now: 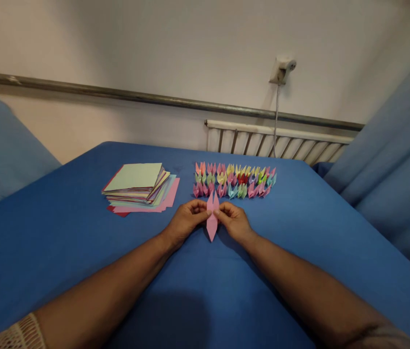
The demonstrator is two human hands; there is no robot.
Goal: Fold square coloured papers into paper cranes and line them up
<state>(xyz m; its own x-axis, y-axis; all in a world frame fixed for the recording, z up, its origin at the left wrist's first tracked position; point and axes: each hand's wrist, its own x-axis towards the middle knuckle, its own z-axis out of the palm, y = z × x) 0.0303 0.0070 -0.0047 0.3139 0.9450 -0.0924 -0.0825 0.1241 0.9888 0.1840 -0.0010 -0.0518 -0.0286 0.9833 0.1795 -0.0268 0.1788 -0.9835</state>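
Note:
Between my two hands is a pink folded paper [211,226], a slim diamond shape with two narrow points at the far end and one point toward me. My left hand [188,217] pinches its left edge between thumb and fingers. On the other edge, my right hand [234,220] grips the paper the same way, its thumb near the middle. Just beyond my hands stand rows of small folded paper cranes [242,179] in pink, yellow, green, blue and red. To the left lies a stack of coloured paper sheets [135,175], pale green on top.
A blue cloth [81,232] covers the table. Behind it, a metal rail [147,97] runs along the wall above a white radiator [248,138]. A cord hangs from a wall socket [281,71]. Blue curtains [401,160] hang at both sides.

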